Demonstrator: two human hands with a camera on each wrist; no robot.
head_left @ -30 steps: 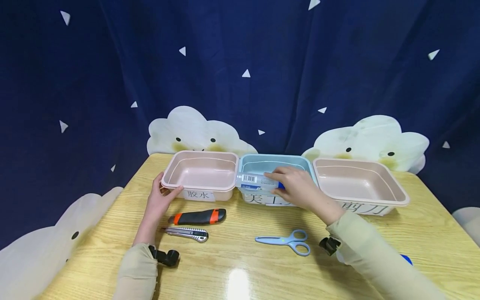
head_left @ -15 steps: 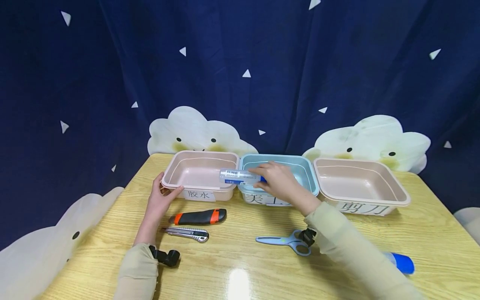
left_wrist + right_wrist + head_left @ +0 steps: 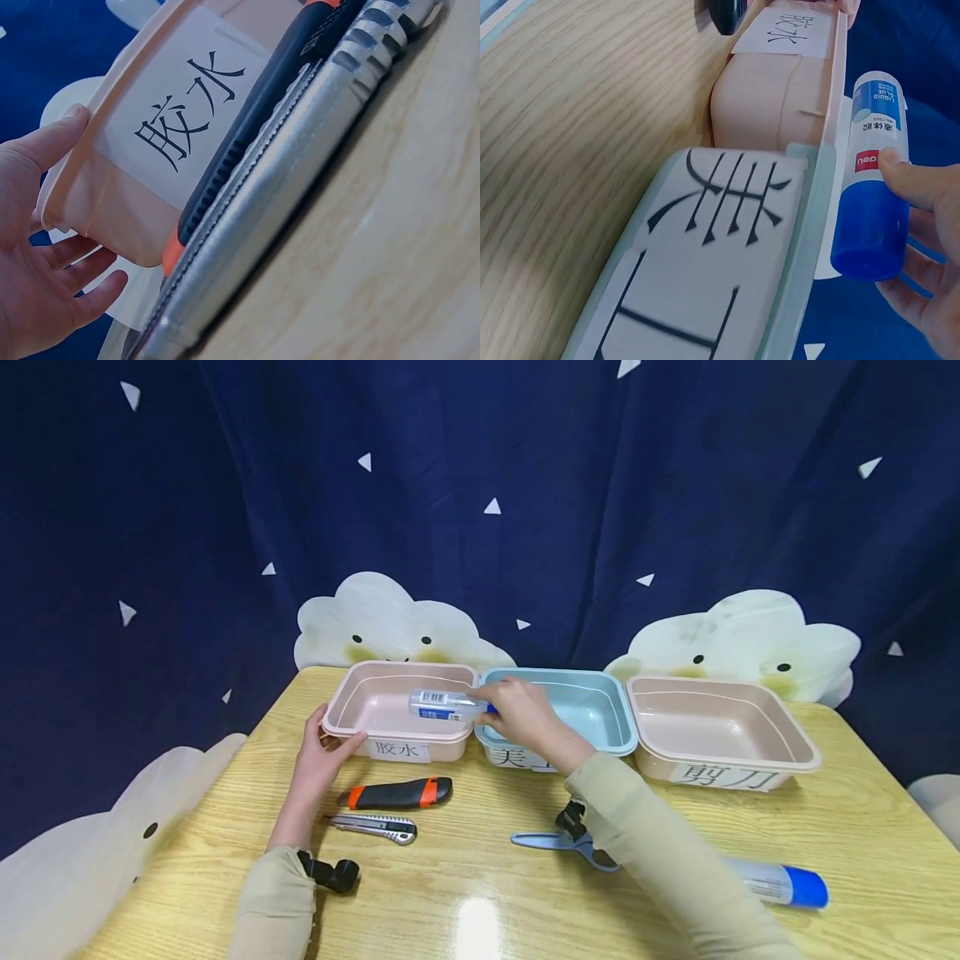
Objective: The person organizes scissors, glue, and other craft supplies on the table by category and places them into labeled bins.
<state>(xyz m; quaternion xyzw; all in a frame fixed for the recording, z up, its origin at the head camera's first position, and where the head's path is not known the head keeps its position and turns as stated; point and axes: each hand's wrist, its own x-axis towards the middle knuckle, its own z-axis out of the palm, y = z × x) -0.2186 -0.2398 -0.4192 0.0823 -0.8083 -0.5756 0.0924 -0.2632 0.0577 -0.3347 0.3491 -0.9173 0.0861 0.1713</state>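
My right hand (image 3: 521, 718) grips a clear bottle of liquid glue (image 3: 438, 704) by its blue cap end. In the head view the bottle lies sideways over the right part of the left pink bin (image 3: 382, 735), while the hand is above the light blue bin (image 3: 592, 714). The right wrist view shows the thumb on the bottle's (image 3: 870, 217) side, with fingers behind it. At the left pink bin's front left corner, my left hand (image 3: 321, 758) holds on, thumb at the front rim and fingers at the side. Paper labels with Chinese characters are on the bins' fronts.
A black and orange utility knife (image 3: 397, 794) and a silver utility knife (image 3: 375, 827) lie before the left bin. Blue scissors (image 3: 540, 841) lie partly under the right wrist. Another blue-capped bottle (image 3: 772, 882) is at right, near the sleeve. A second pink bin (image 3: 720, 718) stands rightmost.
My right hand has carried the glue bottle leftward from over the blue bin to over the left pink bin. The left hand has stayed at its corner. More of the other bottle shows.
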